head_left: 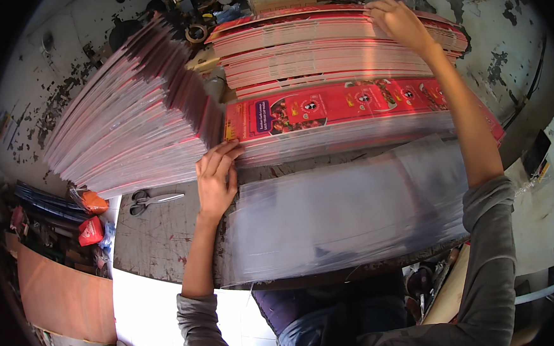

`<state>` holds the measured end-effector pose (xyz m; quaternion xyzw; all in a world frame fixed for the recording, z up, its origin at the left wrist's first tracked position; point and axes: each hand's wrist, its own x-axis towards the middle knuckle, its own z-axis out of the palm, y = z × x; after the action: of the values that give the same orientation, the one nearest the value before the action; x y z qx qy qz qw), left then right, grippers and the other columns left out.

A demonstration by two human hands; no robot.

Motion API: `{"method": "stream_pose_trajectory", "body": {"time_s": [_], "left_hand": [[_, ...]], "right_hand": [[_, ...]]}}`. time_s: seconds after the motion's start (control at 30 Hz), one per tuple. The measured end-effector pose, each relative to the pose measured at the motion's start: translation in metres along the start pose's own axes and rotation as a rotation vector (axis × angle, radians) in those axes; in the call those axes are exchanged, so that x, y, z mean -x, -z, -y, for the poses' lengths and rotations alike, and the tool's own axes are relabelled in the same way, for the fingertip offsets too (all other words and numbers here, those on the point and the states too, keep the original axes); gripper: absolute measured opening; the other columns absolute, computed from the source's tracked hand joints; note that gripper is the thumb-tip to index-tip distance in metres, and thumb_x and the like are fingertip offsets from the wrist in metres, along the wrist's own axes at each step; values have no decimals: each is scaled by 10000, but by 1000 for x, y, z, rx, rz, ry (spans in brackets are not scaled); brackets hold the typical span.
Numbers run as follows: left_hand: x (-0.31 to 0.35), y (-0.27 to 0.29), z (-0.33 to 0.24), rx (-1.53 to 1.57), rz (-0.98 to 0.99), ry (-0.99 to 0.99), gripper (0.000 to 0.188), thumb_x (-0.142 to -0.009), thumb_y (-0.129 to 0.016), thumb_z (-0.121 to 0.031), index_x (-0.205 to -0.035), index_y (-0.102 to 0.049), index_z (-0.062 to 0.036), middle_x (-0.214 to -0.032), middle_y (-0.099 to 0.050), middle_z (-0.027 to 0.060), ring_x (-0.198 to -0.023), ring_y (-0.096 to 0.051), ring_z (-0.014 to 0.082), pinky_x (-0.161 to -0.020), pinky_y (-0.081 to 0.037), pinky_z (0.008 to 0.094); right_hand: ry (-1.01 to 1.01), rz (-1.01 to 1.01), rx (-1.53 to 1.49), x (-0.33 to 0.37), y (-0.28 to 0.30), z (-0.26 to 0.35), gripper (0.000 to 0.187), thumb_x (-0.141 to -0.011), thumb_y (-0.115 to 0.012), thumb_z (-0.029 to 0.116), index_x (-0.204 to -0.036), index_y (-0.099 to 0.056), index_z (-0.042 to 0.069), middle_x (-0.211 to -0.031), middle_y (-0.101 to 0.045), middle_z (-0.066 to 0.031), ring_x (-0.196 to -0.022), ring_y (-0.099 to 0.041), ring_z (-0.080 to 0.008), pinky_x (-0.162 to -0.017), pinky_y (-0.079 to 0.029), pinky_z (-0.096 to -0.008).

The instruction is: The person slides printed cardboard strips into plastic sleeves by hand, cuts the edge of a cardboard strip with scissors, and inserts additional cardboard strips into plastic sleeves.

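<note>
Steadying, it seems, the red printed sheet piled on the worktop, the left hand touches its left end, well apart from the right hand at the rear card stack, both grips unclear.

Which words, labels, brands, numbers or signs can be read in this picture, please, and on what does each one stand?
Purple label on the red printed sheet: white lettering, whose wording I won't copy out.
Round pale emblem on the same sheet: any lettering is too small to read.
Red packet at lower left: pale marks, too small and blurred to read.
</note>
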<state>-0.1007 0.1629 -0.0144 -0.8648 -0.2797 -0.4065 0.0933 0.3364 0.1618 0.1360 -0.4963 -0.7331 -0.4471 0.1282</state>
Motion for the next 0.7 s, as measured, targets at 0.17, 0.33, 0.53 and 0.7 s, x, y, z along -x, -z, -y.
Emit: {"method": "stream_pose_trajectory", "body": {"time_s": [0.17, 0.33, 0.53, 0.7], "left_hand": [[1, 1, 1, 1, -4, -2, 350, -659, -534, 68, -956, -592, -107, -1084, -558, -10, -1030, -492, 177, -845, -337, 308], [-1, 1, -1, 6, 5, -11, 356, -651, -537, 70, -957, -592, -104, -1087, -557, -10, -1025, -493, 176, -836, -338, 305], [-1, 1, 0, 19, 13, -11, 357, -654, -529, 67, -961, -590, -105, -1084, -558, -11, -1027, -492, 173, -833, -337, 305], [1, 3, -1, 13, -2, -6, 354, -657, -526, 67, -958, -589, -107, -1085, -557, -13, -1032, -488, 175, -827, -338, 309]], "right_hand": [[-91, -106, -12, -1, -1, 14, 191, -774, -522, 114, -946, -524, 31, -1037, -536, -78, -960, -502, -253, -784, -414, -369], [-109, -270, 85, -7, 20, 14, 183, -782, -485, 44, -965, -472, 41, -989, -523, -88, -936, -509, -259, -824, -388, -365], [-88, -418, 175, -15, 66, 15, 138, -775, -513, 28, -910, -491, 47, -886, -550, -50, -827, -520, -228, -760, -377, -345], [-52, -428, -21, 8, 114, 33, 36, -813, -503, 45, -841, -505, 23, -790, -529, -64, -715, -475, -227, -679, -343, -306]]}}
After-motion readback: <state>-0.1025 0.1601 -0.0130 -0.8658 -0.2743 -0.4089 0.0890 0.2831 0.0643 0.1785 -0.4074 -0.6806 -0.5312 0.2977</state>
